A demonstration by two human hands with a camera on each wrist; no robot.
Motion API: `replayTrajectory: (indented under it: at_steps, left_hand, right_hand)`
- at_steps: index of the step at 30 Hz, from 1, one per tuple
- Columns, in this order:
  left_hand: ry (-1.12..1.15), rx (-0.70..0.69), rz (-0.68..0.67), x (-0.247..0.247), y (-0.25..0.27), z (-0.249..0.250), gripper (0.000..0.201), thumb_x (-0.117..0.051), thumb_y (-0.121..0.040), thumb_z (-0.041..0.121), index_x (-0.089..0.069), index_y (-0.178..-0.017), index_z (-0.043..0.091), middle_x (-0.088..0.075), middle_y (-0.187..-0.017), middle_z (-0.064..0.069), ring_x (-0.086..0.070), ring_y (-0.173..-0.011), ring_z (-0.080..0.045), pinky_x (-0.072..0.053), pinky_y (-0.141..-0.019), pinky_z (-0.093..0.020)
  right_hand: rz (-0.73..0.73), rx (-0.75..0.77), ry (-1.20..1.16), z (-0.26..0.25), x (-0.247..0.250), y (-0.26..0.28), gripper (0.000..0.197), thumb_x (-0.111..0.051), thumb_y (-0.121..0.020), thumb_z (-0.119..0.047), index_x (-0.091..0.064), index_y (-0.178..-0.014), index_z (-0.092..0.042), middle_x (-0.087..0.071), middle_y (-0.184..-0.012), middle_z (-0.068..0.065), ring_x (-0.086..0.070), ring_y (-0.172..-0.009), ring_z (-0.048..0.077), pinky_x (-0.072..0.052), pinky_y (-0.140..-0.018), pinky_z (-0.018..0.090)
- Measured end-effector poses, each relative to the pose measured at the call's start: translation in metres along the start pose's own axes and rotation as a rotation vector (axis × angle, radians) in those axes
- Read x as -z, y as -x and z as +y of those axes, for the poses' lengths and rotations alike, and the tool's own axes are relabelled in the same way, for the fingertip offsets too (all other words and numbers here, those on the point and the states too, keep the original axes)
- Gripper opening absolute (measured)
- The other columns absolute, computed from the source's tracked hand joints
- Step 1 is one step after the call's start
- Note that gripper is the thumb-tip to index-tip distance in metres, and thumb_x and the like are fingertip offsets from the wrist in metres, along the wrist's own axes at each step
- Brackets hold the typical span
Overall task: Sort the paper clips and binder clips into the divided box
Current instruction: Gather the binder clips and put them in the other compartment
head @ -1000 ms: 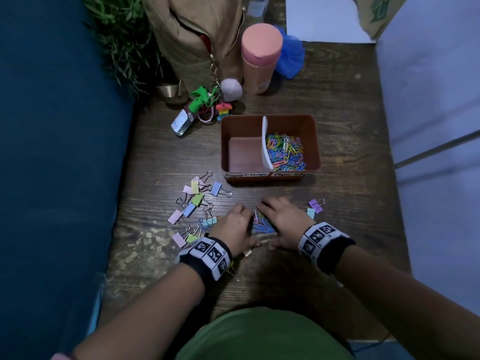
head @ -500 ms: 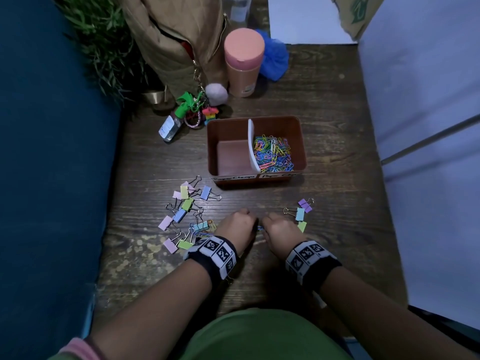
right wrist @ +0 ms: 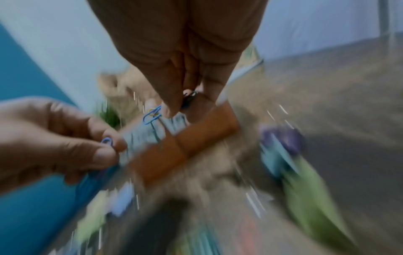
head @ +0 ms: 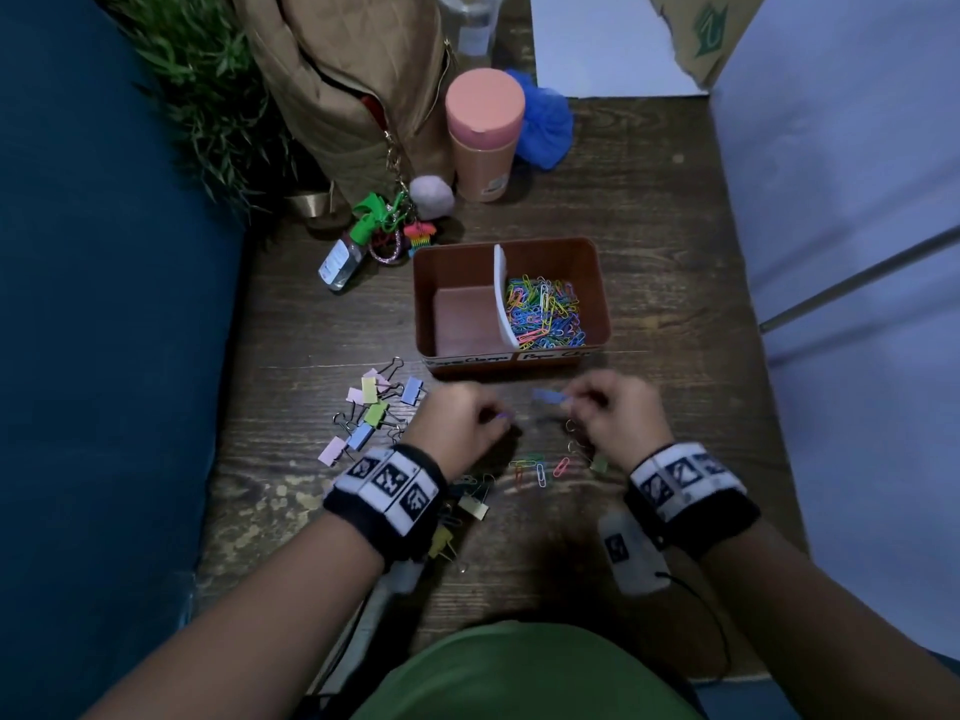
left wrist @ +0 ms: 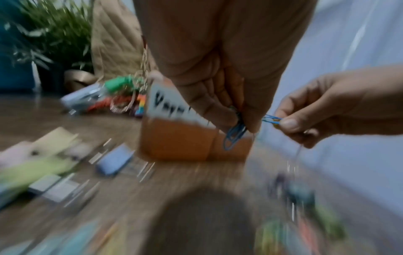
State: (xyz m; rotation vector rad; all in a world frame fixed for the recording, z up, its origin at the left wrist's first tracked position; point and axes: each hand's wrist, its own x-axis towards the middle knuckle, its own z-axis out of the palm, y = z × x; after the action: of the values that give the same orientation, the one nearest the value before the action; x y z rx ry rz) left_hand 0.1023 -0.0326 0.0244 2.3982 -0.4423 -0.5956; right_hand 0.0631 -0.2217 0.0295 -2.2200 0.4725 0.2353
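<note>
Far left of the divided box (head: 511,304), scattered on the tabletop (head: 675,252): pastel binder clips (head: 370,410), handles splayed. Just in front of the box, lifted off the wood: left hand (head: 457,426), fingers curled, pinching blue paper clips (left wrist: 234,133) that dangle from the fingertips. Nearer than the box, between the wrists: a few loose paper clips (head: 540,467) lying flat, one olive binder clip (head: 598,464) beside them. Right of that, also in front of the box: right hand (head: 615,413), thumb and fingers pinching a tangle of blue and yellow clips (right wrist: 152,114). In the box itself: bare left compartment, colourful clip heap (head: 545,314) filling the right one. Behind the box: pink bottle (head: 485,135), tan bag (head: 353,80), keychain bundle (head: 379,236).
</note>
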Motion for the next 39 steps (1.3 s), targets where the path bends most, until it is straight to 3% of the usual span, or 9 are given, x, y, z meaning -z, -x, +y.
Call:
replayTrajectory:
  at_steps: [3,7,11,16,19,23,29,33,39]
  left_hand:
    - [0.182,-0.017,0.189,0.020,-0.024,0.029,0.008,-0.071,-0.079,0.017,-0.076,-0.086,0.019,-0.068,-0.075,0.008,-0.057,-0.067,-0.003,-0.038,-0.062,-0.008]
    - [0.275,0.008,0.327,0.038,-0.064,0.052,0.010,-0.073,-0.077,0.020,-0.075,-0.087,0.019,-0.066,-0.070,0.008,-0.062,-0.068,-0.008,-0.048,-0.069,-0.017]
    - [0.253,0.069,0.238,0.037,-0.081,0.045,0.031,-0.076,-0.075,0.025,-0.072,-0.104,0.018,-0.074,-0.095,-0.001,-0.068,-0.089,-0.013,-0.053,-0.089,-0.030]
    - [0.212,-0.011,0.301,0.038,-0.041,0.017,0.018,-0.074,-0.078,0.020,-0.073,-0.096,0.018,-0.072,-0.087,0.001,-0.062,-0.070,-0.006,-0.052,-0.074,-0.020]
    - [0.064,0.079,0.178,0.027,-0.008,-0.014,0.005,-0.074,-0.076,0.026,-0.070,-0.078,0.023,-0.070,-0.079,0.002,-0.061,-0.071,-0.015,-0.051,-0.070,-0.027]
    - [-0.164,0.180,-0.117,0.003,0.028,-0.037,0.007,-0.070,-0.078,0.030,-0.065,-0.080,0.026,-0.070,-0.086,0.000,-0.064,-0.082,-0.021,-0.054,-0.076,-0.037]
    - [-0.272,0.166,-0.215,-0.027,0.043,-0.049,0.037,-0.057,-0.083,0.005,-0.064,-0.112,0.026,-0.057,-0.113,-0.002,-0.062,-0.099,-0.028,-0.054,-0.081,-0.038]
    - [-0.312,0.132,-0.241,-0.032,0.040,-0.051,0.037,-0.060,-0.082,0.010,-0.060,-0.116,0.025,-0.053,-0.116,-0.003,-0.060,-0.101,-0.028,-0.054,-0.081,-0.039]
    - [-0.382,0.022,-0.253,-0.036,0.033,-0.044,0.028,-0.056,-0.088,0.020,-0.061,-0.115,0.020,-0.056,-0.115,-0.005,-0.061,-0.100,-0.028,-0.050,-0.078,-0.035]
  right_hand:
    - [0.138,0.059,-0.110,-0.028,0.024,-0.026,0.009,-0.072,-0.075,-0.005,-0.071,-0.078,-0.014,-0.067,-0.069,0.011,-0.056,-0.055,0.007,-0.046,-0.056,0.016]
    - [0.217,0.099,-0.059,-0.046,0.040,-0.060,0.008,-0.074,-0.073,-0.012,-0.072,-0.079,-0.017,-0.070,-0.072,0.008,-0.064,-0.068,0.021,-0.056,-0.070,0.038]
    - [0.135,0.068,0.119,-0.048,0.037,-0.066,0.032,-0.079,-0.070,-0.025,-0.070,-0.101,-0.021,-0.073,-0.096,0.005,-0.066,-0.088,0.019,-0.053,-0.087,0.036]
    - [0.127,0.269,0.124,-0.032,0.021,-0.021,0.023,-0.074,-0.073,-0.008,-0.070,-0.096,-0.013,-0.070,-0.094,0.010,-0.064,-0.085,0.023,-0.043,-0.080,0.022]
    - [-0.156,0.217,0.288,-0.001,-0.010,0.004,0.009,-0.066,-0.076,-0.006,-0.068,-0.083,-0.011,-0.070,-0.088,0.010,-0.064,-0.084,0.027,-0.042,-0.077,0.030]
    - [-0.422,0.099,0.494,0.027,-0.043,0.022,0.023,-0.058,-0.078,-0.005,-0.058,-0.100,-0.013,-0.058,-0.108,0.011,-0.057,-0.101,0.033,-0.047,-0.082,0.038]
    - [-0.444,0.145,0.534,0.030,-0.064,0.025,0.035,-0.054,-0.079,0.001,-0.053,-0.113,-0.008,-0.049,-0.117,0.014,-0.049,-0.110,0.032,-0.042,-0.088,0.035]
    - [-0.442,0.250,0.495,0.026,-0.079,0.024,0.027,-0.054,-0.081,0.005,-0.058,-0.104,-0.007,-0.054,-0.106,0.014,-0.054,-0.101,0.033,-0.045,-0.079,0.035]
    - [-0.379,0.289,0.477,0.024,-0.080,0.025,0.035,-0.063,-0.083,-0.013,-0.057,-0.117,-0.009,-0.054,-0.117,0.013,-0.046,-0.113,0.032,-0.045,-0.090,0.039]
